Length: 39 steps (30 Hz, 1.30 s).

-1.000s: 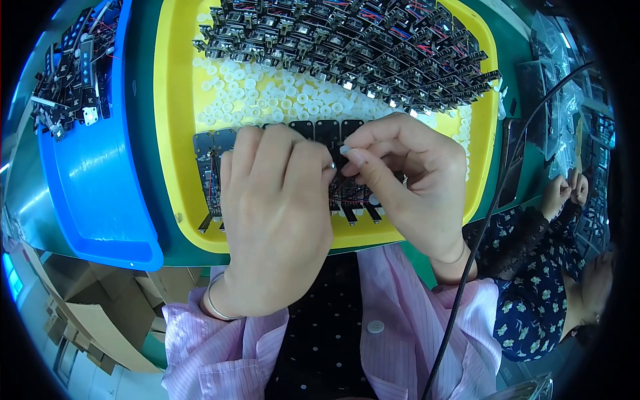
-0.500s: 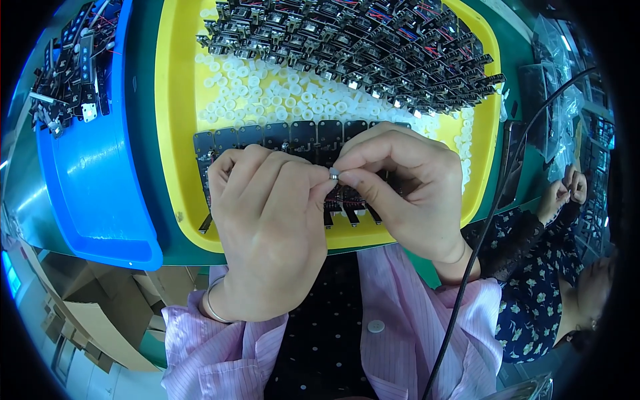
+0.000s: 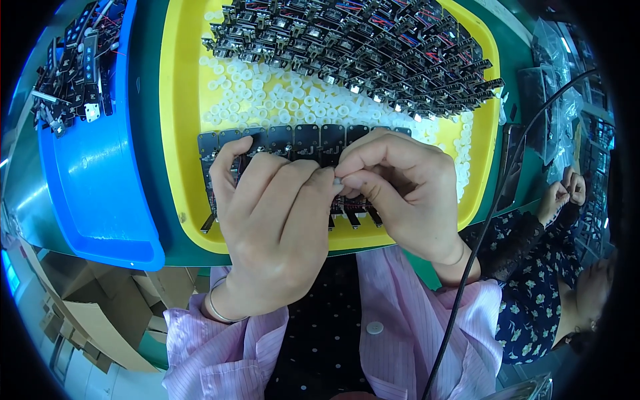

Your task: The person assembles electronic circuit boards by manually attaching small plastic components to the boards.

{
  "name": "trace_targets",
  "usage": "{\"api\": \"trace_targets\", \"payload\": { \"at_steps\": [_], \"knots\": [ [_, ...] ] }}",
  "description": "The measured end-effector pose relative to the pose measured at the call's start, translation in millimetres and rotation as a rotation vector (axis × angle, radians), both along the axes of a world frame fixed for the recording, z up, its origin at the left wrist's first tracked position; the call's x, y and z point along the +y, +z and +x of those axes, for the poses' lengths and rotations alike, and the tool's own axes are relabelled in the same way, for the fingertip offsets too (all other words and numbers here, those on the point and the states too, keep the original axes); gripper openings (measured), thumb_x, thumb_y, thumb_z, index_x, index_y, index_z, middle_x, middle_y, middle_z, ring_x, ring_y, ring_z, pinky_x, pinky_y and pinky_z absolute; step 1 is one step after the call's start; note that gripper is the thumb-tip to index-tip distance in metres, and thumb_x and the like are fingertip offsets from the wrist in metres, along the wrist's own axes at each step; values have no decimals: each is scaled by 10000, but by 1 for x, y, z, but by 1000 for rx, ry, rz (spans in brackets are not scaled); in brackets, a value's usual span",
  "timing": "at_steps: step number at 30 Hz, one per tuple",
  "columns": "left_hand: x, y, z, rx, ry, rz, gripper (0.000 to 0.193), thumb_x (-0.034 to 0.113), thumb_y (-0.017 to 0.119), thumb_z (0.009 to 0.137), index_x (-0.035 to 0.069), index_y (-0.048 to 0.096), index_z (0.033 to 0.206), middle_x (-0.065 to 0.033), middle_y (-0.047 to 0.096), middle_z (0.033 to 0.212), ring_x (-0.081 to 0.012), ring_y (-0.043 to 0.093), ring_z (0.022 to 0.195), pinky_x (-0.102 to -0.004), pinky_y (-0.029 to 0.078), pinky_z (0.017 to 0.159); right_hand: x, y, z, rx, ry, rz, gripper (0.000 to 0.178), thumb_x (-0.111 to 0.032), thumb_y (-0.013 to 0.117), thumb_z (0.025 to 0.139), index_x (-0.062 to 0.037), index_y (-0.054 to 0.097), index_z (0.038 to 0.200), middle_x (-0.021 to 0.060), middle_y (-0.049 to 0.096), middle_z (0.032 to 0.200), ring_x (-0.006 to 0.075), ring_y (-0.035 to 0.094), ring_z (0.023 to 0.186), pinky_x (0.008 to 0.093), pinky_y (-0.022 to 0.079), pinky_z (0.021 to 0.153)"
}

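My left hand (image 3: 277,217) and my right hand (image 3: 410,193) meet over the near part of a yellow tray (image 3: 175,127). Pinched between their fingertips is a small whitish translucent piece (image 3: 339,185), mostly covered by the fingers. Both hands are closed, thumbs against fingers; one outer finger of the left hand sticks out apart from the rest. Under them lies a row of black circuit boards (image 3: 307,137), partly hidden by the hands. Many small translucent white rings (image 3: 293,97) are scattered in the tray beyond this row.
At the tray's far side stand dense rows of black board assemblies (image 3: 347,57) with red and blue wires. A blue tray (image 3: 100,200) with black strips and wires (image 3: 83,73) is at left. A black cable (image 3: 490,213) hangs at right, near a co-worker's hands (image 3: 563,193).
The silvery bit seen between the fingertips is now covered, and a whitish piece shows instead. The left hand's fingers have shifted, one spreading outward. The yellow tray has slid slightly to the right.
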<state>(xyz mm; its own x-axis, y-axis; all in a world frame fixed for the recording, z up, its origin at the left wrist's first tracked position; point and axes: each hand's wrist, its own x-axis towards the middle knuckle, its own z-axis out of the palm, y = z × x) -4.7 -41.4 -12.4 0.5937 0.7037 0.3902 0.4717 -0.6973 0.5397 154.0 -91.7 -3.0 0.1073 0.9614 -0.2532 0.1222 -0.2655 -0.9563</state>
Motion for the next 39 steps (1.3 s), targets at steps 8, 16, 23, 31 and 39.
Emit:
{"api": "trace_targets", "payload": {
  "at_steps": [8,16,23,31,39],
  "knots": [
    [-3,2,-1,-7,17,64,146,3,683,686,-38,648,822,-106,626,838,-229,583,742,-501,432,883,-1,-3,0,-156,50,244,160,159,613,816,54,671,922,110,656,875,155,641,760,244,515,666],
    [2,4,-6,69,-68,-30,213,-4,650,666,-33,664,877,-122,635,916,-261,585,819,-455,444,863,-20,18,22,-929,-156,482,140,132,625,770,52,655,881,148,652,865,200,626,671,261,479,590],
    [14,18,-7,192,297,-72,251,-47,709,732,-16,658,976,-114,593,921,-292,545,866,-369,446,758,-46,16,33,-1099,-58,-107,209,82,624,811,13,602,1007,124,559,830,243,566,624,351,441,576],
    [11,-1,-4,152,124,11,178,-60,654,709,-18,612,877,-119,550,872,-305,510,775,-394,426,659,-41,13,43,-1005,11,-94,167,97,639,773,21,580,910,148,570,834,303,611,698,342,465,602],
    [2,12,-14,-65,82,-367,229,-134,642,740,-17,617,936,-125,611,785,-305,539,691,-396,416,621,-40,23,50,-889,-70,82,111,92,637,761,21,607,842,90,597,815,164,556,616,250,417,554]
  ]
}}
